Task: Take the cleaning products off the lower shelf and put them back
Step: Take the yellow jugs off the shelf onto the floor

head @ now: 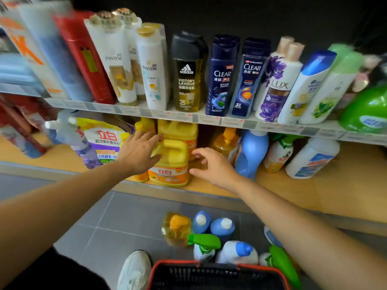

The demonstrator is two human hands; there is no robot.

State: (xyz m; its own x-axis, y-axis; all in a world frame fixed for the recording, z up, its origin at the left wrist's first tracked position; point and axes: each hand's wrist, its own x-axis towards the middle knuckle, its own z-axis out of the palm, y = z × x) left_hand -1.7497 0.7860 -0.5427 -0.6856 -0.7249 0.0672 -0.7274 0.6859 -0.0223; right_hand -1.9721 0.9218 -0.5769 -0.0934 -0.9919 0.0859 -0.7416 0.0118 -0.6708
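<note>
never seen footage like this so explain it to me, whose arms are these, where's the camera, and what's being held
There is no machine here: these are a person's two bare arms, filmed by one camera worn on the head, looking forward and down. The left hand rests on the top of a yellow jug at the front of the lower shelf; the right hand is open beside it, with no grip yet. Nothing is lifted. On the floor below stand several bottles already taken off, next to a basket.
</note>
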